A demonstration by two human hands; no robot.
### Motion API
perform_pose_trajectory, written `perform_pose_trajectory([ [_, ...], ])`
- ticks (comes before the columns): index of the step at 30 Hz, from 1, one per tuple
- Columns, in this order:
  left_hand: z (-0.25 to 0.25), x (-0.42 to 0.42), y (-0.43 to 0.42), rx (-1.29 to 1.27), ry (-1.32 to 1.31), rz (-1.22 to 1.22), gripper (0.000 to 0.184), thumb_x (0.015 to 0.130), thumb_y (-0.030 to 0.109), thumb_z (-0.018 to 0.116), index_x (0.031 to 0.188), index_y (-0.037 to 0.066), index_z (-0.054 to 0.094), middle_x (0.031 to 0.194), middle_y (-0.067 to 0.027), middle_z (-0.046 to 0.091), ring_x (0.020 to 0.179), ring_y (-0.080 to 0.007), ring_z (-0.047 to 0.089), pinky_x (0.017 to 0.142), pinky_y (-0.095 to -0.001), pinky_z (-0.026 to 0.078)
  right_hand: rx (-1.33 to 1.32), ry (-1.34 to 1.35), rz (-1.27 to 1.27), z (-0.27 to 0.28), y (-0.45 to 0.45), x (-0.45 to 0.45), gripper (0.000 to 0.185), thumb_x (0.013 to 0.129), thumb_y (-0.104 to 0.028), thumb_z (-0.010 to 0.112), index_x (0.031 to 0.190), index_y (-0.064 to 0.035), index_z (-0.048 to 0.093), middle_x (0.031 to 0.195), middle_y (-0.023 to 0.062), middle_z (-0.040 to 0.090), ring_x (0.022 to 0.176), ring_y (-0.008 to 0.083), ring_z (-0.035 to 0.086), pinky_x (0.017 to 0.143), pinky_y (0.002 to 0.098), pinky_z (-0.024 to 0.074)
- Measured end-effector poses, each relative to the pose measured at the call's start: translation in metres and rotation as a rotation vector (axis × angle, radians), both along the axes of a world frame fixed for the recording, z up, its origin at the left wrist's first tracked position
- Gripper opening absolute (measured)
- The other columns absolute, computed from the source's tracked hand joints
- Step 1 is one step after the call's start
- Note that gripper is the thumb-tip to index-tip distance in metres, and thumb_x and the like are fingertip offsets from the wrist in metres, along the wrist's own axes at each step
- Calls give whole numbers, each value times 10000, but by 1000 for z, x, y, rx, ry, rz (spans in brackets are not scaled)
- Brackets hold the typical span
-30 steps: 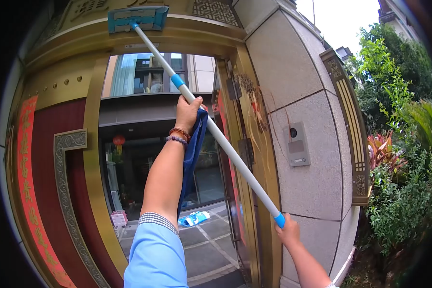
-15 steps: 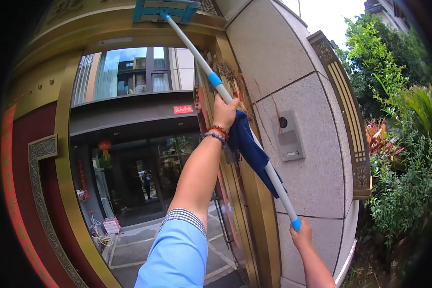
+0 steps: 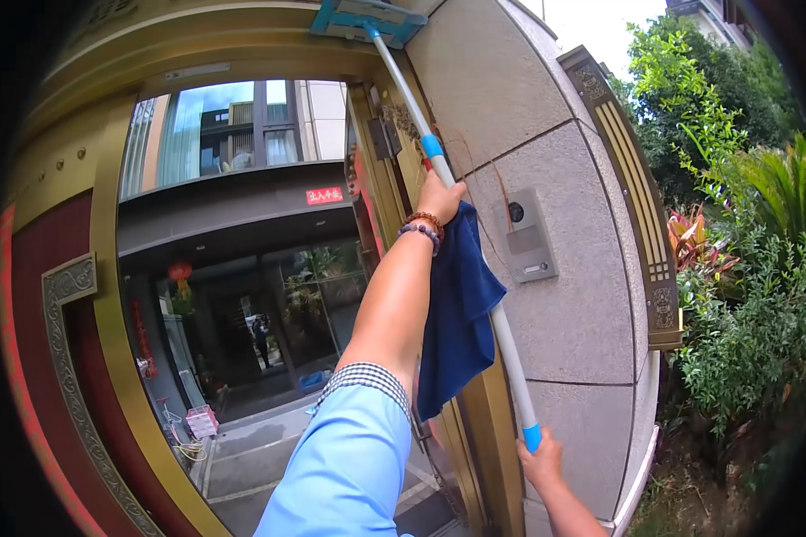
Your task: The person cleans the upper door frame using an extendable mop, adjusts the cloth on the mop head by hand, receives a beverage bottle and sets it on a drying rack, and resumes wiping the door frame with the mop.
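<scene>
My left hand (image 3: 440,199) is closed round the upper part of a white pole (image 3: 511,358), just below its blue collar. A dark blue cloth (image 3: 461,309) hangs from that same hand, beside the pole. Lower down, my right hand (image 3: 541,458) grips the pole at its blue bottom end. At the pole's top, a flat blue mop head (image 3: 368,20) lies against the gold door frame (image 3: 269,49), at its upper right corner near the stone wall.
An intercom panel (image 3: 530,234) is fixed to the stone wall (image 3: 591,313) on the right, with dried stalks beside it. A dark red door leaf (image 3: 54,358) stands left of the doorway. Green shrubs (image 3: 734,349) grow at the far right.
The mop head has moved right along the top of the frame, and the pole stands steeper. Both hands still hold it. The blue cloth now hangs more spread out.
</scene>
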State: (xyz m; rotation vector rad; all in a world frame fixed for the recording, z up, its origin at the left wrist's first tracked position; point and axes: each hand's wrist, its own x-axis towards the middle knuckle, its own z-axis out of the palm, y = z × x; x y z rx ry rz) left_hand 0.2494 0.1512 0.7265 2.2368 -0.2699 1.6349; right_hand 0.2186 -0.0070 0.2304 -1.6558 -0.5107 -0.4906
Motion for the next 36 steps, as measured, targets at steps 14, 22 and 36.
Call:
perform_pose_trajectory([
  [14,-50,-129,-52,-108,63,-48,501,749,220,722,1113,-30,485,938,-178,644,866,-290,661,788,-384,524,-10,-148,155,-48,-65,-71,285,748,-160,725,841,-13,500,631,154,595,548,300,615,530,408,477],
  [22,-91,-234,-101,-257,174,-276,431,861,92,675,1183,-12,407,858,-90,601,713,-168,644,629,-307,542,-40,-22,509,-75,-110,-116,319,763,-185,713,1015,-29,596,785,130,642,697,242,591,653,409,490],
  [36,-95,-342,-156,-316,250,-275,673,894,182,663,1398,-21,266,838,-87,659,808,-132,636,728,-263,499,-14,203,1193,70,-151,-186,283,769,-2,630,955,-10,417,629,39,524,458,138,539,437,283,447],
])
